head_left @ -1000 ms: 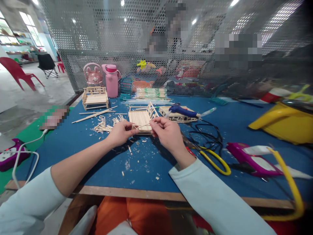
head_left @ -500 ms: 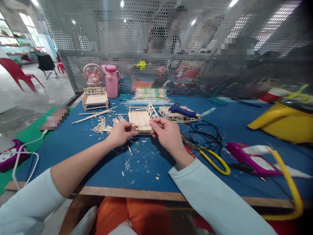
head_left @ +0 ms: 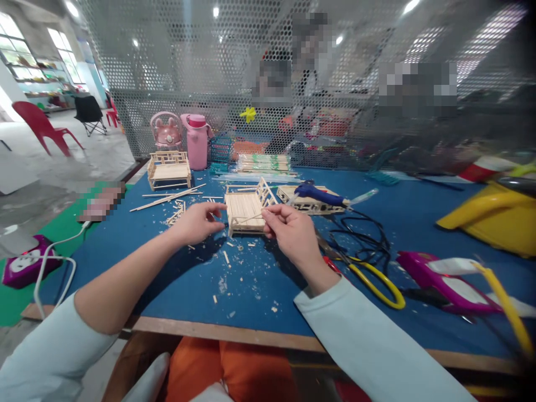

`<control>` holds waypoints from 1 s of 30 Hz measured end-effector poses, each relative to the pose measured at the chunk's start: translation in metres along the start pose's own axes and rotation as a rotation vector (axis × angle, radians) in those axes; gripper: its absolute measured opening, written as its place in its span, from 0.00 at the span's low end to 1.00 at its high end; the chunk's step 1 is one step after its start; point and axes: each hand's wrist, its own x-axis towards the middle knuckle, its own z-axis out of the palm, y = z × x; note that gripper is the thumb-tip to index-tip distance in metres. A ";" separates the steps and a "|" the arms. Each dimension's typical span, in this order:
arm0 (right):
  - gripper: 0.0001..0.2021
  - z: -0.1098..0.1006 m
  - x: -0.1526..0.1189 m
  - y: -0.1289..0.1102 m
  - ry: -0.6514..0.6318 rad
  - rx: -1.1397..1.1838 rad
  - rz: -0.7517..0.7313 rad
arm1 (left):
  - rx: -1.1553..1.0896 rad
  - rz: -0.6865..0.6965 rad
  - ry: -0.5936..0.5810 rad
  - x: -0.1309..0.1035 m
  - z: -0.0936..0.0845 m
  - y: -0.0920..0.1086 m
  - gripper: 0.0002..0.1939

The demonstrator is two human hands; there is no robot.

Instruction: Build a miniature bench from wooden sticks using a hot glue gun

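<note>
A small bench-like model built from thin wooden sticks (head_left: 244, 204) stands on the blue table in front of me. My right hand (head_left: 288, 229) is at its right front corner, thumb and fingertips pinched on a thin wooden stick (head_left: 251, 216) that slants across the front of the model. Beside the model's left edge is my left hand (head_left: 200, 224), its thumb and fingers apart with nothing between them. Short cut sticks (head_left: 176, 214) lie just behind the left hand, which partly hides the pile.
A similar finished-looking stick model (head_left: 170, 170) and a pink flask (head_left: 197, 146) stand at the back left. A blue glue gun (head_left: 320, 195) rests on another stick piece at right. Yellow-handled scissors (head_left: 377, 286), a black cable (head_left: 360, 234) and a purple power strip (head_left: 448, 285) lie further right.
My left hand has let go at the model's front left corner and moved left, its fingers opening. My right hand keeps its pinch on the stick. The whole view has shifted slightly.
</note>
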 end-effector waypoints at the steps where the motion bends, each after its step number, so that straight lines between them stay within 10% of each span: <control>1: 0.16 0.000 0.000 0.001 0.003 -0.005 -0.006 | 0.022 -0.012 0.027 0.001 -0.014 -0.004 0.20; 6: 0.16 -0.002 0.002 0.001 0.011 -0.014 -0.010 | 0.423 -0.191 0.387 0.009 -0.074 -0.038 0.18; 14: 0.10 -0.004 0.000 -0.004 0.041 -0.025 -0.037 | 0.630 -0.332 0.064 0.005 -0.098 -0.063 0.05; 21: 0.07 -0.002 -0.008 -0.011 -0.016 -0.087 -0.195 | 0.600 -0.228 -0.156 0.009 -0.076 -0.059 0.09; 30: 0.07 -0.001 -0.011 -0.007 -0.066 -0.169 -0.249 | 0.530 -0.054 -0.036 0.012 -0.053 -0.039 0.13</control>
